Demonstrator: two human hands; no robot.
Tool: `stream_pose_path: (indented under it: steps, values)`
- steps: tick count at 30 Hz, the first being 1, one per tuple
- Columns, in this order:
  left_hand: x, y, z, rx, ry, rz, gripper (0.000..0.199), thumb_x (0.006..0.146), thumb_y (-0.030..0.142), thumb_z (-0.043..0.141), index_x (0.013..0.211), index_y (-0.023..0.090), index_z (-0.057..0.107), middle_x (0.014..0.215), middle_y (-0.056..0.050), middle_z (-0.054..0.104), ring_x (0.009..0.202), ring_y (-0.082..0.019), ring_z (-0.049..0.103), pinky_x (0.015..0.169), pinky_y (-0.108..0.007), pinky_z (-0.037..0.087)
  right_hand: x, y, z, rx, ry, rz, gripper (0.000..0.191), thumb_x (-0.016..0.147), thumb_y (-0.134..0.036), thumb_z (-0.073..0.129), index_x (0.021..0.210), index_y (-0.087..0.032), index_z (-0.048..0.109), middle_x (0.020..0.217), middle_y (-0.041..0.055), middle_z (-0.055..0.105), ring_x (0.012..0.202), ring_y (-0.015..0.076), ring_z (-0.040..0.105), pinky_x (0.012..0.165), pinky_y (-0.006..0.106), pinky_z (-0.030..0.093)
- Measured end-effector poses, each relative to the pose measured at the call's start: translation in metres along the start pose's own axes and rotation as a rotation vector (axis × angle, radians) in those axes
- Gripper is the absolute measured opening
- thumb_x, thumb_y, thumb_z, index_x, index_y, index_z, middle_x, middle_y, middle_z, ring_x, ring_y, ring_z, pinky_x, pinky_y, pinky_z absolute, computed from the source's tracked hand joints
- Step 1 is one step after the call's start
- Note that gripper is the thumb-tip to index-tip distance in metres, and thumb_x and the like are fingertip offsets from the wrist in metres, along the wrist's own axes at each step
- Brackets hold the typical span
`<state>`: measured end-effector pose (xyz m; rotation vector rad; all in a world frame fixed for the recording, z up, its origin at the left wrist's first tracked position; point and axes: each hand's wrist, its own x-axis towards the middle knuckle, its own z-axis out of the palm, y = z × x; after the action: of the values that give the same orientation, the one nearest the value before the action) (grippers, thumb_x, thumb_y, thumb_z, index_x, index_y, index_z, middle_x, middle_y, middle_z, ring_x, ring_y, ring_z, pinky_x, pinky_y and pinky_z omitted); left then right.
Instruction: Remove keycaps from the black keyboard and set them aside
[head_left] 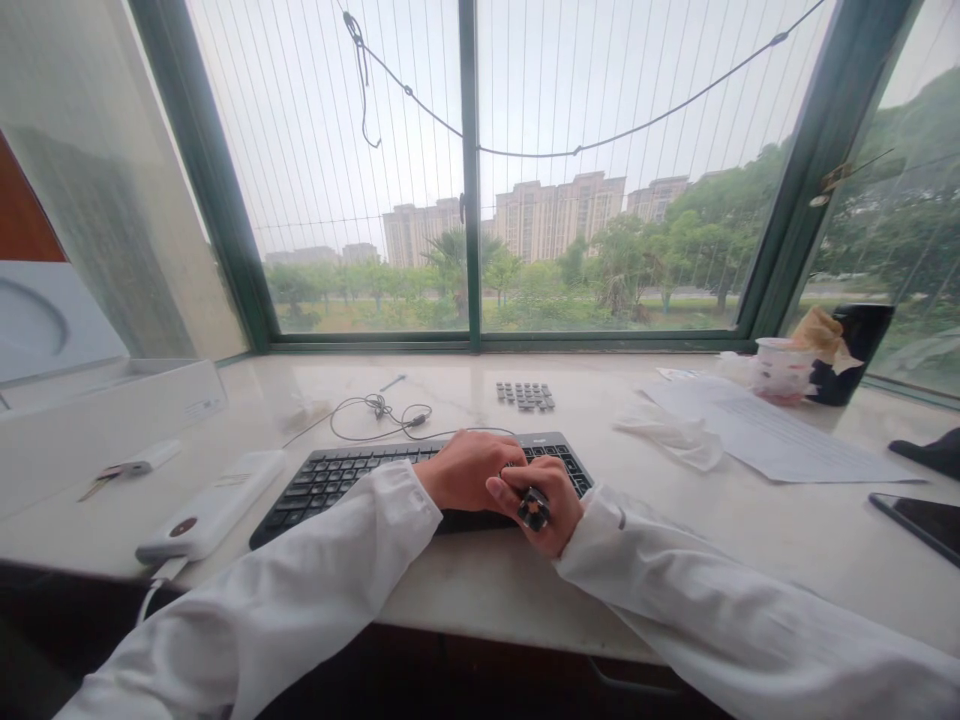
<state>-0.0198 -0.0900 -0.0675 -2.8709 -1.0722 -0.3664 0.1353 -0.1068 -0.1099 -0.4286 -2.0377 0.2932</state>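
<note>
A black keyboard [330, 482] lies on the pale stone sill, its right part largely covered by my hands. My right hand [551, 500] is closed round a dark tool, whose patterned end [533, 509] points toward me. Against it, over the keyboard, rests my left hand [469, 470], palm down; its fingertips are hidden behind my right hand. Beyond the keyboard, small grey keycaps [525, 396] sit in rows. The keyboard's thin cable [382, 410] lies coiled behind it.
At the left are a white power bank [214, 505], keys [112, 475] and a white box [112, 420]. Papers [780, 430], a crumpled tissue [679, 437], a cup [782, 372], a black container [855, 355] and a phone [922, 520] are at the right.
</note>
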Motion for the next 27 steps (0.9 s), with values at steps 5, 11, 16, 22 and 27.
stream_pose_path:
  steps: [5,11,16,22,27]
  values:
    - [-0.003,-0.003,-0.001,-0.001,0.015,0.013,0.021,0.073,0.039,0.062,0.087,0.024,0.066,0.089,0.003,0.071,0.075,-0.015,0.063,0.053,-0.023,0.024,0.0,-0.001,-0.001,-0.037,-0.004,-0.002,0.043,0.089,-0.021,0.051,0.055,-0.021,0.025,0.052,-0.0068,0.014,0.046,0.008,0.016,0.047,0.026,0.023]
    - [-0.006,-0.005,0.001,-0.028,0.003,0.006,0.019,0.078,0.041,0.059,0.079,0.026,0.071,0.067,0.003,0.068,0.056,-0.01,0.052,0.053,-0.024,0.024,-0.005,0.001,0.001,-0.065,0.049,-0.073,0.046,0.089,-0.023,0.051,0.052,-0.021,0.024,0.051,-0.006,0.016,0.044,0.0087,0.018,0.048,0.027,0.023]
    - [-0.003,-0.004,0.005,0.017,0.029,-0.054,0.027,0.074,0.048,0.064,0.072,0.023,0.074,0.062,-0.001,0.068,0.054,-0.012,0.054,0.053,-0.025,0.026,-0.002,-0.001,-0.004,-0.053,0.107,0.093,0.049,0.092,-0.036,0.049,0.049,-0.021,0.03,0.046,-0.0046,0.024,0.043,0.0092,0.025,0.048,0.028,0.026]
    - [-0.004,0.0,0.006,-0.144,0.089,-0.007,0.022,0.078,0.043,0.065,0.093,0.031,0.077,0.093,0.002,0.076,0.081,-0.015,0.068,0.068,-0.022,0.042,0.025,0.017,-0.019,0.262,0.436,0.381,0.052,0.09,-0.051,0.049,0.049,-0.022,0.034,0.041,-0.0049,0.03,0.039,0.0084,0.028,0.041,0.027,0.023]
    - [-0.001,-0.005,0.003,-0.27,0.23,-0.09,0.025,0.081,0.04,0.065,0.095,0.024,0.076,0.087,0.0,0.075,0.062,-0.01,0.06,0.062,-0.021,0.042,0.042,0.033,-0.037,0.209,0.37,0.425,0.05,0.088,-0.049,0.054,0.049,-0.022,0.036,0.041,-0.0049,0.033,0.041,0.0086,0.032,0.045,0.025,0.028]
